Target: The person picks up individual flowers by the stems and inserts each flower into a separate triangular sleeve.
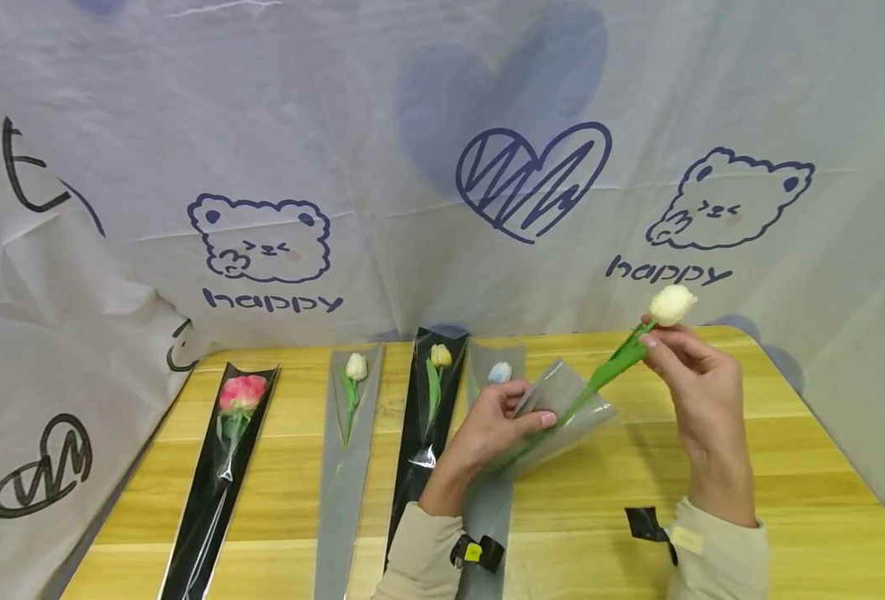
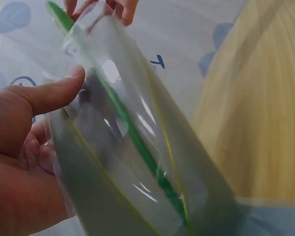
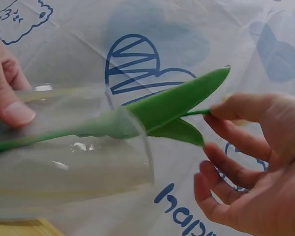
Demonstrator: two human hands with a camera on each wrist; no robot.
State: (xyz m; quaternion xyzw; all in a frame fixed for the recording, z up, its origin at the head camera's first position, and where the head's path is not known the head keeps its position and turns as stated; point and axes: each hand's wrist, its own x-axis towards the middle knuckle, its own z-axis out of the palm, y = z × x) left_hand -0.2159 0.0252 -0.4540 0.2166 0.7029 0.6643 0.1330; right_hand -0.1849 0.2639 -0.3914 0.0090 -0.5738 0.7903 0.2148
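Note:
My right hand (image 1: 701,392) pinches the stem of a white tulip (image 1: 672,306) just under its bloom. The lower stem (image 2: 132,132) runs down inside a clear-fronted grey flower sleeve (image 1: 562,400). With thumb and fingers my left hand (image 1: 491,425) grips that sleeve near its open mouth. In the right wrist view the green leaves (image 3: 182,98) stick partly out of the mouth, close to the right fingertips. The bloom lies outside the sleeve and is out of sight in both wrist views.
Wrapped flowers lie on the wooden table (image 1: 712,467): a pink one in a black sleeve (image 1: 242,392), a white tulip in grey (image 1: 356,367), a yellow tulip in black (image 1: 440,356), and a pale blue one (image 1: 499,372) partly behind my left hand. A printed cloth (image 1: 382,167) hangs behind.

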